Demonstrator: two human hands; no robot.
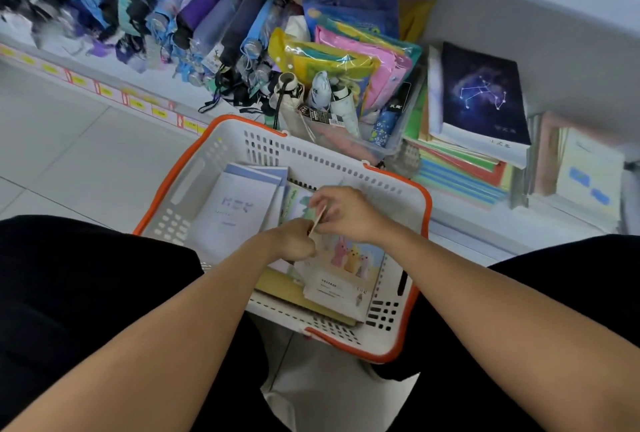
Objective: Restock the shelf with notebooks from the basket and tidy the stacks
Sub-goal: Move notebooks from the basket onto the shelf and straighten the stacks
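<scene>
Here, notebook (317,223) pinched between hands, over basket (420,203)

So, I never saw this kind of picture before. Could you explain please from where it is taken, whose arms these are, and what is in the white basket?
There is no machine here. A person wears one camera on the head, looking down, so the two bare arms are the person's own. The left hand and the right hand meet over a white basket with an orange rim, which stands on the floor between the knees. Together they pinch a thin notebook seen edge-on. Inside the basket lie more notebooks: a pale blue one at the left and a cartoon bunny notebook under the hands. Beyond it is a low shelf with folded umbrellas, colourful plastic pouches and a stack topped by a dark constellation notebook.
</scene>
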